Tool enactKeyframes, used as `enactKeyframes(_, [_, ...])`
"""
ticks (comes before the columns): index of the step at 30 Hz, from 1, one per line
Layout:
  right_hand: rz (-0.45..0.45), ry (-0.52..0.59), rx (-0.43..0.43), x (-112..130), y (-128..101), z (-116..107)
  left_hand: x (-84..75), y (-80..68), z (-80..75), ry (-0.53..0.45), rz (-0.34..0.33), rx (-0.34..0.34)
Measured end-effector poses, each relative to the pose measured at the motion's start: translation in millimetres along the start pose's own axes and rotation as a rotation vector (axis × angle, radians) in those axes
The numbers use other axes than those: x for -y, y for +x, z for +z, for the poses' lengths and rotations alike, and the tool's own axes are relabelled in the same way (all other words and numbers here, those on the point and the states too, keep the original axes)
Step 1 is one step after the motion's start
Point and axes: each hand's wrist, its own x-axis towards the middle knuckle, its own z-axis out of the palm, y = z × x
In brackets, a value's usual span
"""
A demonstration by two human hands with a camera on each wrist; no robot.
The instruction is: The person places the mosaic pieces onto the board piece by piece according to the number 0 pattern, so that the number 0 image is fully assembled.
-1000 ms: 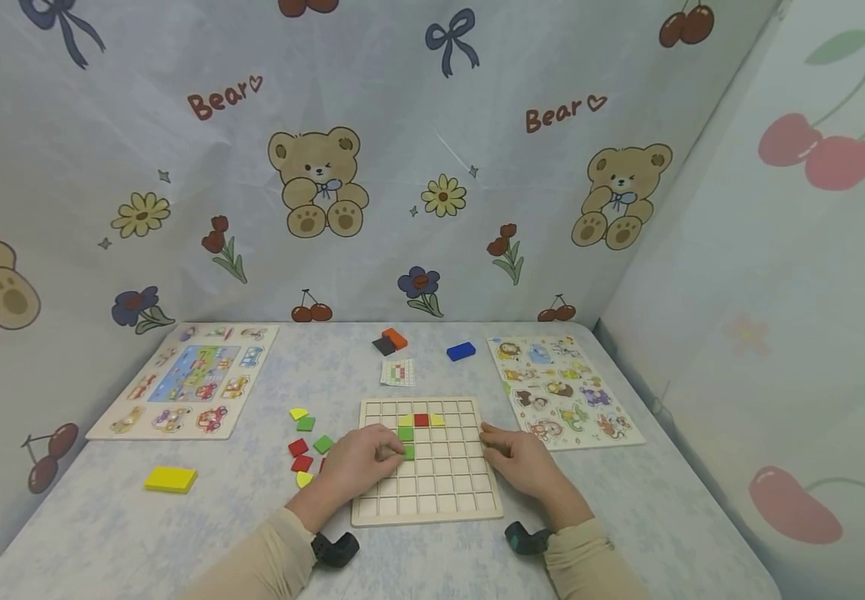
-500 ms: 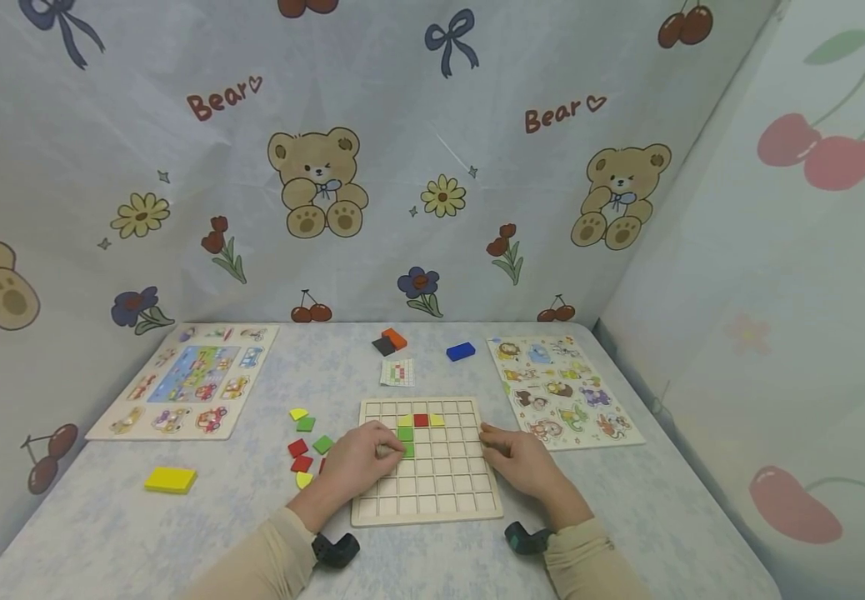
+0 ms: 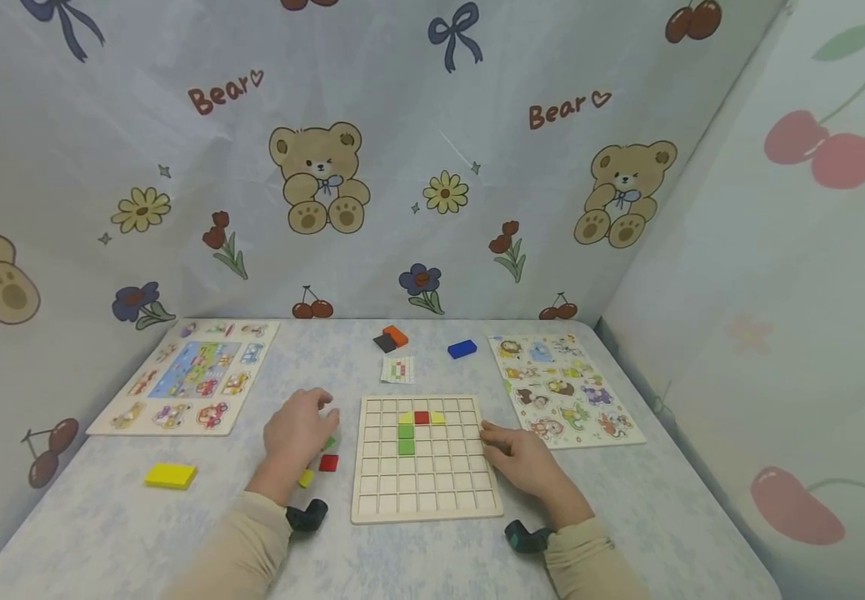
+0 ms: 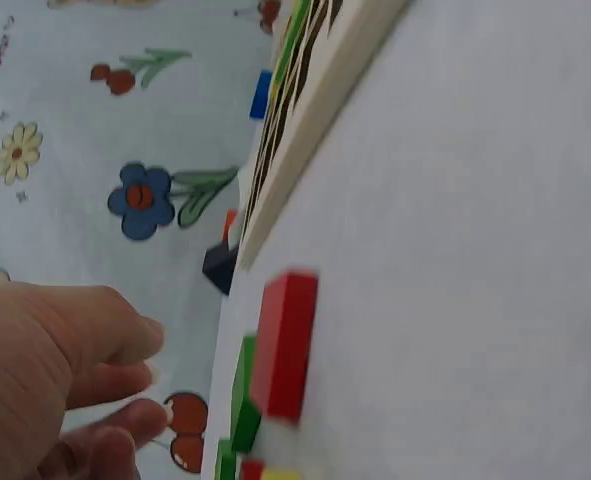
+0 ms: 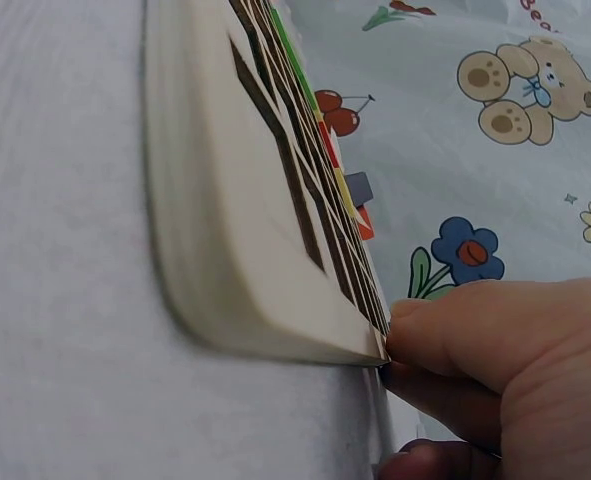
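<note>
**Left grip (image 3: 296, 429) beside the loose red tile (image 3: 329, 462), right grip (image 3: 526, 462) on the grid board (image 3: 451, 479)**

Red tile: probably light, hard and stiff, hardly fragile, perhaps slightly slippery across the smooth face. Best taken by two opposite side edges, thumb against fingertip, rather than by the broad top. Grid board: by the look of it rigid and not very heavy, so liable to slide on the bench (image 3: 177, 542) if nudged; best steadied at the rim.

Find the red tile lying flat on the bench, just right of the left grip and nearer the body, untouched. Note also a green tile (image 3: 330, 443) partly covered by the left grip, and a yellow tile (image 3: 306, 478) just below the heel of it. Left grip loosely curled, thumb and fingertips apart, with nothing seen between. Right grip pinched on the rim of the grid board, thumb and finger together there.

From the head view only: the full layout left of the right grip, with two placed green tiles (image 3: 406, 431) below a row of a placed red tile (image 3: 422, 417) between two yellow pieces (image 3: 437, 418). From the left wrist view: the thickness of the red tile, foreshortened overhead, plus the gap below the thumb. From the right wrist view: the thick edge and rounded corner of the grid board, with the thumb right at the rim.
</note>
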Motion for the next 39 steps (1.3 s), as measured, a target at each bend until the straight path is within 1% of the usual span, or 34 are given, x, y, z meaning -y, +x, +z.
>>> enactKeyframes(2, [0.004,-0.002,-0.001,0.2,0.0,-0.6,12.7,5.0,-5.9,0.054,-0.059,0.030])
enactKeyframes(4, [0.006,-0.007,-0.001,0.3,-0.2,-0.8,22.0,7.6,-9.4,0.071,-0.106,0.076])
enactKeyframes(7, [0.006,-0.008,0.002,0.4,-0.4,-0.8,29.0,9.4,-11.2,0.068,-0.129,0.115])
enactKeyframes(9, [0.004,-0.007,0.003,0.6,-0.5,-0.7,30.1,9.9,-11.2,0.059,-0.122,0.125])
enactKeyframes(13, [0.008,0.001,0.003,1.2,-0.8,-1.2,28.7,10.2,-9.5,0.051,-0.105,0.120])
enactKeyframes(16, [0.013,-0.001,0.002,1.5,-0.9,-1.0,25.0,8.7,-8.1,0.039,-0.089,0.115])
enactKeyframes(19, [0.016,-0.006,0.000,2.5,-1.1,-0.9,16.5,4.8,-5.7,0.021,-0.053,0.103])
enactKeyframes(23, [0.016,-0.011,0.000,3.6,-1.2,-0.9,-2.2,-4.0,-0.6,-0.027,0.039,0.100])
enactKeyframes(28, [0.022,-0.007,0.004,3.3,-0.8,-0.7,-23.4,-16.7,9.7,-0.104,0.175,0.130])
enactKeyframes(31, [0.025,-0.008,0.006,2.2,-0.1,-0.7,-29.2,-22.3,19.8,-0.153,0.271,0.167])
enactKeyframes(34, [0.021,-0.012,0.006,0.9,0.3,-0.6,-31.9,-27.0,30.6,-0.218,0.393,0.236])
enactKeyframes(36, [0.017,-0.011,0.004,0.7,0.2,-0.9,-33.1,-29.6,36.2,-0.252,0.459,0.282])
enactKeyframes(37, [0.015,-0.009,0.004,0.6,0.1,-1.0,-33.3,-30.6,39.2,-0.255,0.488,0.299])
enactKeyframes(39, [0.013,-0.005,0.003,0.7,-0.2,-1.4,-33.2,-31.9,44.1,-0.245,0.542,0.309])
